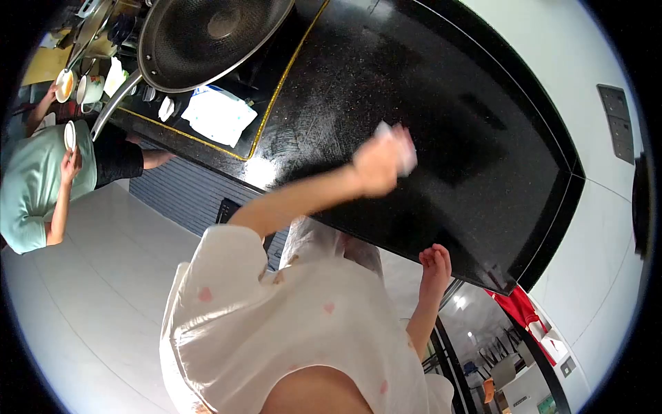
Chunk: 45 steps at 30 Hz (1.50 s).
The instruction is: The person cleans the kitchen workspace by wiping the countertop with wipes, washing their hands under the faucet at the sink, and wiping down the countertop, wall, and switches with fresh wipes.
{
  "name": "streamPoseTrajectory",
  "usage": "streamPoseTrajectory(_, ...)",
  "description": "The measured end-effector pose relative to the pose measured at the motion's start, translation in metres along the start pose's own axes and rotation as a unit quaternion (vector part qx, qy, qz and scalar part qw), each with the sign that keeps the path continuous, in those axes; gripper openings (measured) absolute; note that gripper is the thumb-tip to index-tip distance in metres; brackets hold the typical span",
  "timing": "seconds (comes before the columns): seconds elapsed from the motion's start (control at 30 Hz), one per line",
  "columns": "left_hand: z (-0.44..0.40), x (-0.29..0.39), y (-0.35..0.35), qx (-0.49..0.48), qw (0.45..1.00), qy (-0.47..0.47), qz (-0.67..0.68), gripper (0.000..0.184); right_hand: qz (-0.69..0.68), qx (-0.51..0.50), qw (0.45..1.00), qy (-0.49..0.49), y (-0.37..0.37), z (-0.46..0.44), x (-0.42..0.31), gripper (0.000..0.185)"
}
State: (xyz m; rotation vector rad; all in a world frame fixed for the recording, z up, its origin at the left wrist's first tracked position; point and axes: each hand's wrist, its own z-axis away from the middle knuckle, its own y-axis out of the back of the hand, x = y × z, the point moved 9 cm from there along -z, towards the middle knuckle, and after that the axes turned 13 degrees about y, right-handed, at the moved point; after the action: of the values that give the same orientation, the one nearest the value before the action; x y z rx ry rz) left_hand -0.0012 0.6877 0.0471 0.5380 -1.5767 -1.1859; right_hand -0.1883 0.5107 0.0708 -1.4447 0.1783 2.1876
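Observation:
My left hand reaches out over the black countertop, its fingers closed on a crumpled white wipe. Hand and wipe are smeared by motion, and the wipe looks pressed to the dark surface. Dull streaks and small specks show on the counter to the left of it. At the front edge of the counter is my right hand, fingers loosely curled and nothing visible in them. A white-and-blue soft pack, perhaps of wipes, lies left of my left hand, beside the yellow-edged hob area.
A large dark frying pan sits at the upper left, its metal handle sticking out past the counter. Another person in a green top stands at the left, holding dishes. A red cloth hangs by the right corner. A socket strip is on the wall.

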Motion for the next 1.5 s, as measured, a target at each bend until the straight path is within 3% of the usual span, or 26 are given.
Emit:
streamPoseTrajectory(0.07, 0.092, 0.068, -0.052, 0.001, 0.975, -0.194, 0.112, 0.044, 0.001, 0.000, 1.000, 0.001, -0.002, -0.004, 0.000, 0.015)
streamPoseTrajectory(0.1, 0.108, 0.069, -0.045, -0.056, 0.964, -0.199, 0.169, 0.044, 0.004, -0.001, 1.000, 0.006, -0.001, -0.007, -0.001, 0.015)
streamPoseTrajectory(0.2, 0.051, 0.008, -0.032, -0.324, 0.945, -0.005, -0.040, 0.047, 0.012, 0.000, 1.000, 0.006, 0.007, -0.008, -0.004, 0.016)
streamPoseTrajectory(0.27, 0.015, -0.052, 0.022, 0.030, 0.996, 0.041, -0.070, 0.051, 0.013, 0.002, 1.000, 0.000, 0.008, -0.012, -0.002, 0.016)
streamPoseTrajectory(0.33, -0.005, -0.075, 0.051, 0.203, 0.965, 0.144, -0.087, 0.053, 0.002, -0.005, 1.000, -0.009, 0.007, -0.013, 0.000, 0.016)
streamPoseTrajectory(0.37, -0.015, -0.071, 0.015, 0.004, 0.979, 0.203, -0.003, 0.052, 0.004, -0.011, 1.000, -0.012, 0.004, -0.014, 0.000, 0.016)
streamPoseTrajectory(0.43, 0.018, 0.007, -0.019, 0.072, 0.993, 0.086, 0.027, 0.045, 0.020, -0.025, 0.999, -0.020, -0.001, -0.016, 0.000, 0.017)
streamPoseTrajectory(0.5, 0.075, 0.064, -0.054, -0.031, 0.993, -0.064, 0.094, 0.052, 0.045, -0.038, 0.998, -0.021, -0.003, -0.021, -0.002, 0.017)
streamPoseTrajectory(0.6, 0.110, 0.048, -0.055, -0.084, 0.977, -0.062, 0.186, 0.051, 0.035, -0.054, 0.998, -0.016, -0.005, -0.027, -0.009, 0.018)
streamPoseTrajectory(0.67, 0.071, -0.009, -0.012, -0.069, 0.997, 0.018, 0.016, 0.043, 0.039, -0.049, 0.998, -0.027, 0.000, -0.031, -0.005, 0.017)
streamPoseTrajectory(0.73, 0.023, -0.083, 0.044, 0.157, 0.982, 0.101, 0.011, 0.039, 0.051, -0.037, 0.998, -0.031, 0.000, -0.031, -0.007, 0.017)
streamPoseTrajectory(0.87, -0.080, -0.176, 0.068, 0.287, 0.926, 0.195, -0.149, 0.050, 0.057, -0.054, 0.996, -0.035, -0.003, -0.029, -0.005, 0.016)
streamPoseTrajectory(0.93, -0.097, -0.144, 0.059, 0.188, 0.930, 0.260, -0.179, 0.048, 0.046, -0.045, 0.997, -0.039, 0.003, -0.027, -0.005, 0.016)
streamPoseTrajectory(0.97, -0.097, -0.102, 0.044, 0.036, 0.969, 0.202, -0.137, 0.043, 0.053, -0.037, 0.997, -0.040, 0.006, -0.027, -0.005, 0.015)
streamPoseTrajectory(1.0, -0.077, -0.057, 0.002, 0.085, 0.990, 0.104, -0.046, 0.038, 0.060, -0.030, 0.997, -0.042, 0.007, -0.026, -0.004, 0.015)
streamPoseTrajectory(1.07, 0.011, 0.042, -0.043, 0.106, 0.989, 0.005, -0.101, 0.038, 0.061, -0.028, 0.997, -0.042, 0.009, -0.027, -0.006, 0.015)
streamPoseTrajectory(1.1, 0.057, 0.072, -0.050, 0.000, 0.986, -0.127, 0.112, 0.038, 0.056, -0.032, 0.997, -0.038, 0.009, -0.029, -0.008, 0.015)
streamPoseTrajectory(1.13, 0.092, 0.080, -0.054, -0.033, 0.975, -0.162, 0.148, 0.037, 0.051, -0.036, 0.997, -0.036, 0.009, -0.030, -0.011, 0.015)
streamPoseTrajectory(1.17, 0.094, 0.068, -0.057, -0.036, 0.977, -0.163, 0.130, 0.038, 0.050, -0.032, 0.998, -0.031, 0.011, -0.033, -0.012, 0.015)
streamPoseTrajectory(1.2, 0.058, 0.028, -0.059, -0.218, 0.925, 0.034, 0.308, 0.041, 0.051, -0.026, 0.998, -0.029, 0.013, -0.034, -0.012, 0.015)
streamPoseTrajectory(1.27, 0.000, -0.034, 0.031, 0.148, 0.989, -0.004, -0.003, 0.038, 0.044, -0.022, 0.998, -0.032, 0.018, -0.033, -0.011, 0.016)
streamPoseTrajectory(1.3, -0.046, -0.078, 0.048, 0.059, 0.994, 0.040, -0.080, 0.043, 0.036, -0.022, 0.999, -0.033, 0.019, -0.034, -0.009, 0.016)
streamPoseTrajectory(1.37, -0.105, -0.181, 0.078, 0.130, 0.949, 0.232, -0.166, 0.049, 0.030, -0.011, 0.999, -0.030, 0.023, -0.032, -0.010, 0.016)
streamPoseTrajectory(1.4, -0.116, -0.205, 0.081, 0.252, 0.922, 0.205, -0.210, 0.054, 0.032, 0.000, 0.999, -0.029, 0.024, -0.029, -0.010, 0.016)
streamPoseTrajectory(1.43, -0.136, -0.213, 0.078, 0.153, 0.912, 0.284, -0.253, 0.057, 0.032, 0.010, 0.999, -0.029, 0.025, -0.027, -0.009, 0.016)
streamPoseTrajectory(1.5, -0.148, -0.164, 0.075, 0.231, 0.924, 0.215, -0.215, 0.050, 0.026, 0.025, 0.999, -0.030, 0.032, -0.025, -0.009, 0.015)
